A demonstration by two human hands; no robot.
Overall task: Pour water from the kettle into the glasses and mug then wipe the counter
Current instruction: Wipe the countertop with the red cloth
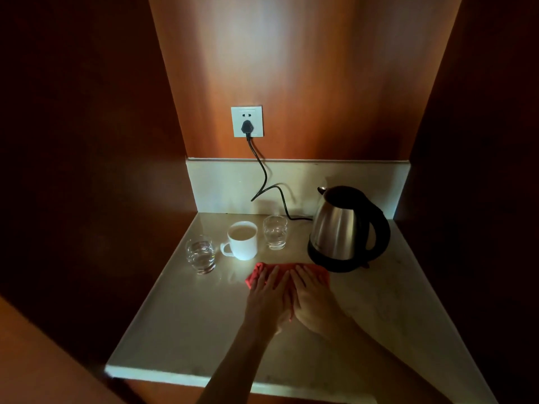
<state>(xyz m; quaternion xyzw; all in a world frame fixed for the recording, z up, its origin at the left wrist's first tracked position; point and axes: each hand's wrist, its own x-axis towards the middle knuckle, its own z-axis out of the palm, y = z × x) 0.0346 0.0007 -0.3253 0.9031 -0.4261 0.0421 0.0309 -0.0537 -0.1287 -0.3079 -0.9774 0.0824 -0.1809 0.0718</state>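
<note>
A red cloth (259,272) lies on the pale stone counter (186,316) in front of the kettle. My left hand (269,295) and my right hand (310,295) lie flat on it side by side, fingers stretched forward, covering most of it. The steel kettle (341,228) with a black handle stands on its base at the right. A white mug (243,240) with pale liquid stands left of centre. One glass (201,253) of water stands to the mug's left, another glass (275,232) to its right.
A black cord (264,176) runs from the kettle base to a wall socket (247,121) above the counter. Dark wooden walls close the niche on the left, right and back. The counter's front edge (163,376) is near the bottom of the view.
</note>
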